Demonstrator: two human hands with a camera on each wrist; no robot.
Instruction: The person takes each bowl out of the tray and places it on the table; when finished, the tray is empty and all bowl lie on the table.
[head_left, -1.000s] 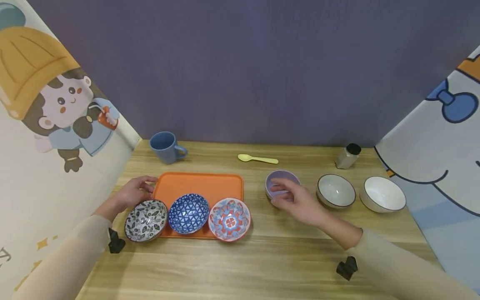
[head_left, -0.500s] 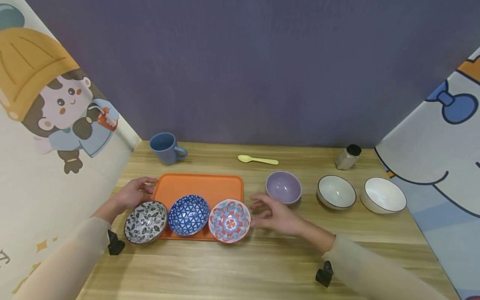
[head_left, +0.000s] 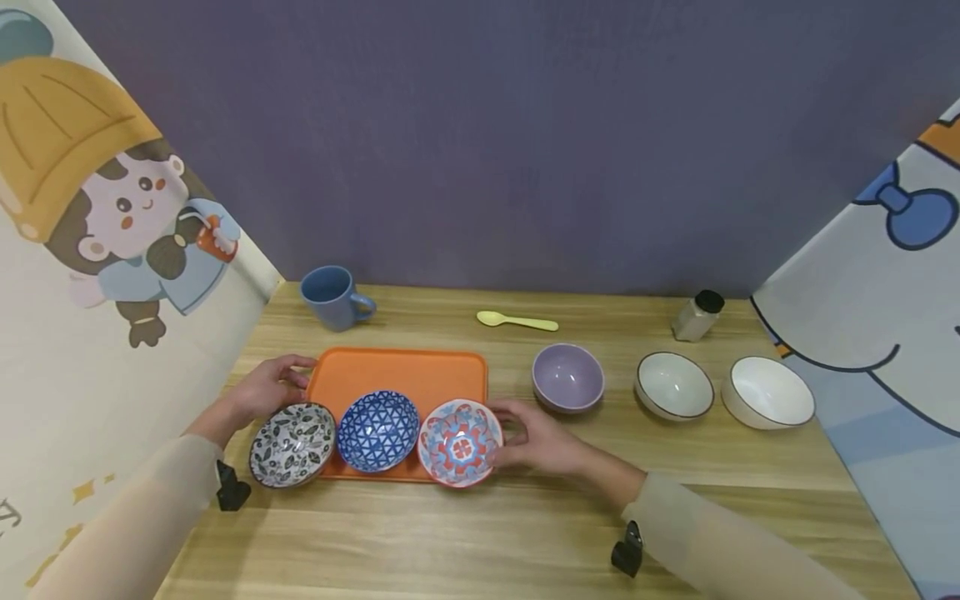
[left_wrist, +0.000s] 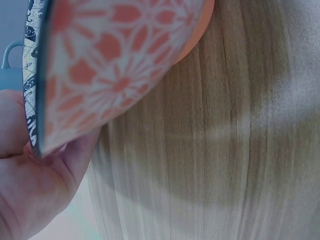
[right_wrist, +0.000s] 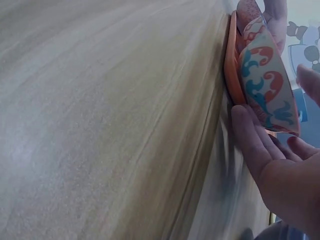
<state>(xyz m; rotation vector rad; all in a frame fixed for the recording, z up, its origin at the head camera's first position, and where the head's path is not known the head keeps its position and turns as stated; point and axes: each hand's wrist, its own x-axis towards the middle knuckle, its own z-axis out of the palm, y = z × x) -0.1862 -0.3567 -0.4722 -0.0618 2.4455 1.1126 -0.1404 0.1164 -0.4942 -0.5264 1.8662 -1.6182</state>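
An orange tray (head_left: 397, 367) bears three patterned bowls along its near side. My left hand (head_left: 266, 387) rests by the tray's left edge, just behind the black-and-white leaf bowl (head_left: 292, 446). In the left wrist view, that bowl's red-flowered outside (left_wrist: 120, 65) covers part of the hand. A blue triangle-patterned bowl (head_left: 378, 431) sits in the middle. My right hand (head_left: 543, 442) is at the right side of the red-and-blue floral bowl (head_left: 460, 442), thumb and fingers spread around its rim. The right wrist view shows its fingers (right_wrist: 250, 135) low beside this bowl, close to the tray.
Right of the tray stand a purple bowl (head_left: 567, 379), a pale grey bowl (head_left: 674, 386) and a white bowl (head_left: 768, 392). Behind are a blue mug (head_left: 333, 298), a yellow spoon (head_left: 517, 320) and a black-lidded jar (head_left: 697, 315). Walls enclose the table's back and sides.
My right hand has moved left and nearer, from over the purple bowl to the side of the red-and-blue floral bowl. The left hand and the bowls have stayed in place.
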